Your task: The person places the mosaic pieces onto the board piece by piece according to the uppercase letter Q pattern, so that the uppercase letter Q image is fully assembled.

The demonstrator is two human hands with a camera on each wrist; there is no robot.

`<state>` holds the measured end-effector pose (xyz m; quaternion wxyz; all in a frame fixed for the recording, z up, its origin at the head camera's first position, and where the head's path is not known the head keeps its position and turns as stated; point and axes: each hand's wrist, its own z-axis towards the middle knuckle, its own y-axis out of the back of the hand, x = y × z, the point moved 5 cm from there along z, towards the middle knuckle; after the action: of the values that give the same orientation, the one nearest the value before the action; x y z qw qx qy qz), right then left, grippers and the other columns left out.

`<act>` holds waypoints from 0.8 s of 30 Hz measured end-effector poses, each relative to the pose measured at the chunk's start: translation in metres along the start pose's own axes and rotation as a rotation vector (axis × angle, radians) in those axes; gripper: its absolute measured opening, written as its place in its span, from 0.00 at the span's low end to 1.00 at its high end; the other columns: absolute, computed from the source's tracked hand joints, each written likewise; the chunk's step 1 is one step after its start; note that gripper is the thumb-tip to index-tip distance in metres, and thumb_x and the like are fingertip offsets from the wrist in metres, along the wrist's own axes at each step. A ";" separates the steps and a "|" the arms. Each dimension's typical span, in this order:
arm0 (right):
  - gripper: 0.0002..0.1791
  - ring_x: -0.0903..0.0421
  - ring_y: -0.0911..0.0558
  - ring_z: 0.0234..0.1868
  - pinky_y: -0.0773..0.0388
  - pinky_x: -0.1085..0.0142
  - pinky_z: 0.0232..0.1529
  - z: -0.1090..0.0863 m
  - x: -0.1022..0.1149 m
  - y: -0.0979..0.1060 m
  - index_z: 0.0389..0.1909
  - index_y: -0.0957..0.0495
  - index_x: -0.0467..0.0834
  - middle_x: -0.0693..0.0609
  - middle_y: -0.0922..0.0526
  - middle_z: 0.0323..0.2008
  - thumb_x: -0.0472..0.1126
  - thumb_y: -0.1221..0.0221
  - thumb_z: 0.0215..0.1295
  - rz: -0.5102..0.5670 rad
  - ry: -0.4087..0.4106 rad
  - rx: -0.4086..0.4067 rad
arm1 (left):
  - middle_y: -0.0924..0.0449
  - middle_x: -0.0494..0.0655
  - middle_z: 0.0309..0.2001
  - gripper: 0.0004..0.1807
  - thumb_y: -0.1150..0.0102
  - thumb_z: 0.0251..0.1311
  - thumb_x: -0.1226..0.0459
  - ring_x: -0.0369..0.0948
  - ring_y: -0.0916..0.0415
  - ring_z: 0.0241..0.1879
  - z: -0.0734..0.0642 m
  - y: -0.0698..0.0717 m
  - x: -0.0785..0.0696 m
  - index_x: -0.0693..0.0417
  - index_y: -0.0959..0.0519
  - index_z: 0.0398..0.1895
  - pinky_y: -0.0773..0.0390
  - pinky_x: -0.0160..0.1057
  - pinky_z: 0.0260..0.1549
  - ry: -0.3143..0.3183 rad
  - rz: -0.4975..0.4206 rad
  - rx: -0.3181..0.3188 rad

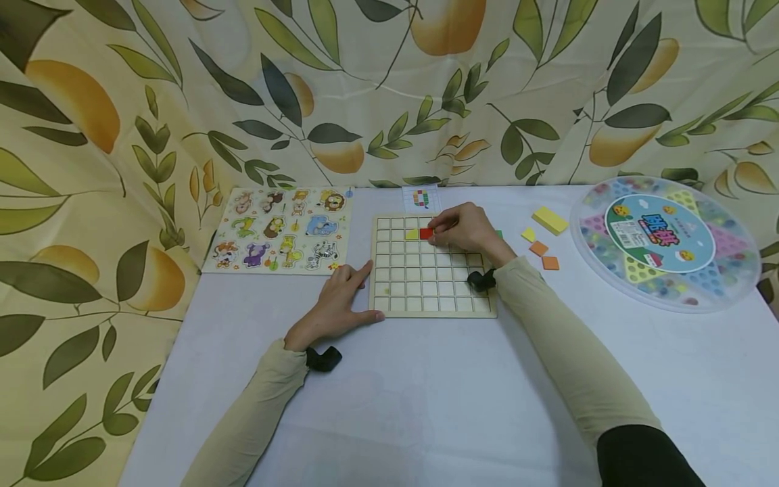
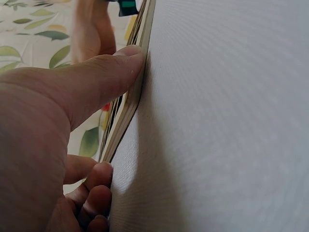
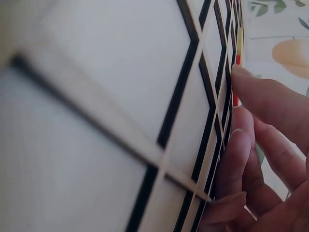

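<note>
A wooden grid board (image 1: 426, 287) lies on the white table. My left hand (image 1: 335, 297) rests at its near left corner, thumb against the near edge and index finger along the left side; in the left wrist view the thumb (image 2: 104, 79) touches the board's edge (image 2: 123, 116). Over the far rows, my right hand (image 1: 465, 230) pinches a red square tile (image 1: 425, 233) at the board's surface. Left of it, a yellow-green tile (image 1: 412, 234) sits in the grid. In the right wrist view the fingertips partly cover the red tile (image 3: 236, 99).
A small pattern card (image 1: 421, 198) lies behind the board. To the right are a yellow block (image 1: 550, 220), a small yellow tile (image 1: 528, 235), orange tiles (image 1: 550, 263) and a round Chinese checkers box (image 1: 739, 270). An animal picture board (image 1: 255, 262) lies left.
</note>
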<state>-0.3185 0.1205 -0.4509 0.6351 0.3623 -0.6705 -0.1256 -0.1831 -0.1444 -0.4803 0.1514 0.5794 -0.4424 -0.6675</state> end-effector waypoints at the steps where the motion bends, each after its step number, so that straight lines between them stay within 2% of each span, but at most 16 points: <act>1: 0.16 0.54 0.19 0.40 0.28 0.60 0.47 0.000 -0.001 0.001 0.50 0.10 0.41 0.46 0.09 0.40 0.41 0.24 0.62 -0.001 0.006 0.000 | 0.34 0.49 0.45 0.59 0.20 0.57 0.49 0.42 0.43 0.42 0.000 0.000 0.000 0.57 0.45 0.85 0.44 0.39 0.42 0.001 0.001 0.002; 10: 0.17 0.55 0.20 0.42 0.28 0.62 0.48 -0.009 -0.010 0.014 0.52 0.11 0.42 0.47 0.10 0.41 0.41 0.25 0.64 0.021 0.012 -0.010 | 0.34 0.50 0.46 0.60 0.20 0.56 0.50 0.42 0.43 0.42 0.000 -0.001 0.000 0.57 0.45 0.85 0.44 0.39 0.42 0.007 0.003 -0.001; 19: 0.16 0.50 0.20 0.45 0.28 0.60 0.50 -0.029 -0.025 0.040 0.53 0.12 0.41 0.44 0.11 0.45 0.43 0.28 0.68 -0.055 -0.026 -0.034 | 0.34 0.50 0.46 0.59 0.20 0.57 0.50 0.43 0.42 0.43 0.000 -0.002 -0.001 0.56 0.45 0.85 0.43 0.39 0.42 0.010 0.004 -0.004; 24: 0.16 0.51 0.19 0.44 0.27 0.61 0.48 -0.042 -0.037 0.057 0.53 0.12 0.40 0.44 0.11 0.44 0.43 0.29 0.69 -0.088 -0.055 -0.067 | 0.34 0.50 0.46 0.59 0.20 0.57 0.49 0.43 0.43 0.43 -0.001 -0.002 0.000 0.56 0.46 0.86 0.43 0.40 0.42 0.015 0.005 -0.001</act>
<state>-0.2998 0.1969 -0.4360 0.6222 0.3664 -0.6665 -0.1853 -0.1819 -0.1436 -0.4812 0.1567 0.5832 -0.4424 -0.6630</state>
